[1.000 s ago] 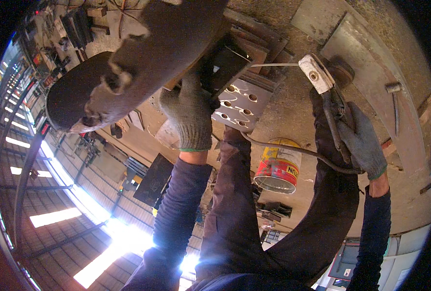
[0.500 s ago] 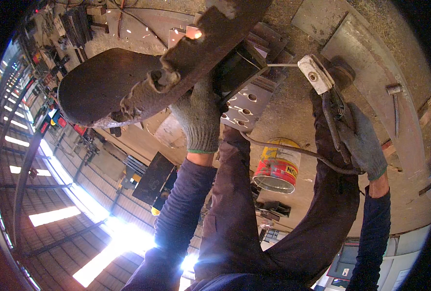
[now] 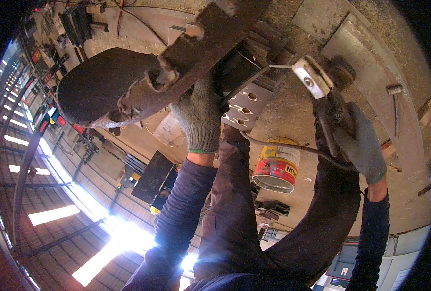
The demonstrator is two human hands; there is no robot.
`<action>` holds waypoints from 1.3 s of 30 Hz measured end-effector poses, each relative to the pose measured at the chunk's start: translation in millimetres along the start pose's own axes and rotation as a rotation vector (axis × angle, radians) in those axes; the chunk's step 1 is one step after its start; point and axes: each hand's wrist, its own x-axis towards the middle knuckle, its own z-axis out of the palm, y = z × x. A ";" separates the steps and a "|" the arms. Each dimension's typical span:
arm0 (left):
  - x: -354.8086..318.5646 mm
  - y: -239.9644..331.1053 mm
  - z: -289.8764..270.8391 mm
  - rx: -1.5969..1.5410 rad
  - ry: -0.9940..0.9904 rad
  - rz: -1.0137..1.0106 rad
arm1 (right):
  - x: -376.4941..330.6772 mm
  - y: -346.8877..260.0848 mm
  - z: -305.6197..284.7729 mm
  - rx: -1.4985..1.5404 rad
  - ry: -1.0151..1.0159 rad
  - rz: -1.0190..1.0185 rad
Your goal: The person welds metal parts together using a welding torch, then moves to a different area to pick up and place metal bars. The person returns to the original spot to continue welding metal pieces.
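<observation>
The rusty metal piece [image 3: 142, 82] fills the upper left and centre of the frame: a broad dark plate at upper left, with a long flat bar running from it up and to the right toward the top edge. Its long axis rises from left to right, and it lies above and to the left of both my hands.

My left hand [image 3: 198, 119], in a grey knit glove, is the nearer of the 2. It is pressed up under the bar near the middle of the frame, fingers curled around the lower edge of the piece, beside a black block and a perforated grey bracket [image 3: 247, 104].

My right hand [image 3: 358, 143], also gloved, sits well apart at the right, closed around the dark handle of a welding holder [image 3: 329, 111]. The holder's pale clamp head [image 3: 312, 77] points up and left, and a thin rod [image 3: 278, 66] reaches from it toward the black block. A cable trails from the holder across the frame, above a red and yellow can [image 3: 276, 167] on the concrete floor [image 3: 293, 106]. I think the rod tip stops just short of the block, but the view is too small to be sure.

Against the frame from 1 s ago, the metal piece has swung: the plate now sits lower and further left, and the bar stands steeper. My right hand and the holder are about where they were.
</observation>
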 end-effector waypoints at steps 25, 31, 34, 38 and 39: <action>14.4 24.2 -37.4 0.187 -0.045 0.104 | -11.0 18.5 27.6 0.701 0.019 0.146; 19.4 37.4 -34.5 -0.160 0.044 -0.101 | -39.5 -14.3 62.3 0.118 0.246 -0.124; 21.4 41.8 -35.4 -0.233 0.121 -0.108 | -51.7 -36.1 70.8 -0.251 0.331 -0.416; 30.0 35.0 -46.9 -0.064 0.114 0.100 | -31.4 -10.2 76.7 0.256 0.271 -0.057; 31.1 33.7 -49.1 -0.011 0.099 0.135 | -33.4 -13.7 76.3 0.435 0.217 0.024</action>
